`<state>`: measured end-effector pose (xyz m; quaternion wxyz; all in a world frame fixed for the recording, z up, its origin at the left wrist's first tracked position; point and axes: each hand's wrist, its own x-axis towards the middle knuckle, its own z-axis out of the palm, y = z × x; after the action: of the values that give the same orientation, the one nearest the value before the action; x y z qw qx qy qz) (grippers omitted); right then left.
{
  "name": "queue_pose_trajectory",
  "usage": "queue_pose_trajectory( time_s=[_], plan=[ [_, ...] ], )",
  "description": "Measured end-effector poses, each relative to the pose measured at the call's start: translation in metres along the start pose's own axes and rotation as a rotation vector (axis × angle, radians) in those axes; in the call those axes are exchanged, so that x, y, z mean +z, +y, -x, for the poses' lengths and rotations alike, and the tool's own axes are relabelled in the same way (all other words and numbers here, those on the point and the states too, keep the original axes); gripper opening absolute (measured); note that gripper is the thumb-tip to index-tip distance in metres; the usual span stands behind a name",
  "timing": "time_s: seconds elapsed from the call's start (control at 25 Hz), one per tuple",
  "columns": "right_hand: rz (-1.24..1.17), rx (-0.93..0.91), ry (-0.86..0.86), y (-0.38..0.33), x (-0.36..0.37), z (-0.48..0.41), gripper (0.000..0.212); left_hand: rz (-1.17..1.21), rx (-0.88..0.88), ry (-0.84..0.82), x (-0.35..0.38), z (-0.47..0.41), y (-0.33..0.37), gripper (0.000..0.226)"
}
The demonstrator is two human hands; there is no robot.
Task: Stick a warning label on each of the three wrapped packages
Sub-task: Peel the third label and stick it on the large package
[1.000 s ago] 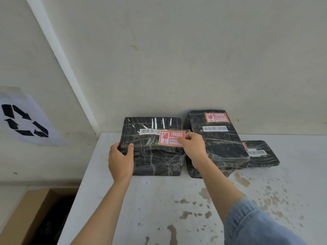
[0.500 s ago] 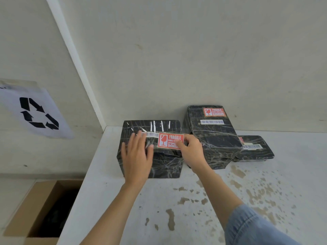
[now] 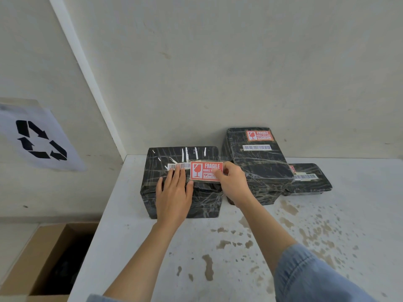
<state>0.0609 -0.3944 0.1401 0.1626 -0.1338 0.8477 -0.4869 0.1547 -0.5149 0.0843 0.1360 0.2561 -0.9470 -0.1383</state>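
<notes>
Three black wrapped packages stand against the wall. On top of the left package (image 3: 162,159), beside its barcode strip, lies a red FRAGILE label (image 3: 205,170). My right hand (image 3: 233,182) pinches that label's right end with thumb and fingers. My left hand (image 3: 174,192) lies flat, fingers together, on the package's front top just left of the label. The tall middle package (image 3: 257,162) carries a red label (image 3: 259,135) and a barcode. The flat right package (image 3: 311,182) shows a barcode and a sliver of red label, mostly hidden behind the middle one.
The packages sit at the back of a stained white table (image 3: 239,247) in a wall corner. An open cardboard box (image 3: 43,258) stands on the floor to the left of the table. A paper recycling sign (image 3: 39,138) hangs on the left wall.
My left hand left the package's left edge and came to rest flat on its top beside the label. My right hand stayed at the label's right end.
</notes>
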Motion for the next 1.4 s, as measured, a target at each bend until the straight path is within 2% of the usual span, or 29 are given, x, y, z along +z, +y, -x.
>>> queue_pose_trajectory(
  time_s=[0.24, 0.48, 0.6, 0.72, 0.8, 0.88, 0.96, 1.04, 1.4],
  plan=[
    [-0.025, 0.025, 0.034, -0.006, -0.005, -0.011, 0.02, -0.008, 0.031, 0.023, 0.001, 0.002, -0.002, 0.076],
    [-0.103, 0.063, 0.029, -0.012, -0.022, -0.029, 0.022, 0.061, 0.019, 0.077, -0.001, 0.004, 0.0, 0.065],
    [-0.161, 0.064, -0.025, -0.02, -0.016, -0.036, 0.02, 0.244, -0.095, 0.106, -0.017, -0.009, 0.007, 0.043],
    [-0.192, 0.059, -0.05, -0.028, -0.009, -0.044, 0.017, 0.628, -0.299, 0.068, -0.039, -0.039, 0.012, 0.038],
    [-0.195, 0.044, -0.07, -0.033, -0.003, -0.05, 0.019, 0.924, -0.419, -0.019, -0.054, -0.061, 0.012, 0.035],
    [-0.19, 0.03, -0.092, -0.035, 0.002, -0.056, 0.022, 1.04, -0.476, -0.153, -0.062, -0.076, 0.01, 0.025],
    [-0.198, 0.031, -0.106, -0.034, 0.007, -0.061, 0.021, 1.032, -0.493, -0.243, -0.061, -0.085, 0.007, 0.013],
    [-0.202, 0.044, -0.105, -0.032, 0.01, -0.066, 0.018, 1.022, -0.506, -0.265, -0.058, -0.089, 0.006, 0.012],
    [-0.213, 0.092, -0.024, -0.028, 0.01, -0.082, 0.02, 0.981, -0.468, -0.186, -0.053, -0.099, 0.009, 0.014]
  ],
)
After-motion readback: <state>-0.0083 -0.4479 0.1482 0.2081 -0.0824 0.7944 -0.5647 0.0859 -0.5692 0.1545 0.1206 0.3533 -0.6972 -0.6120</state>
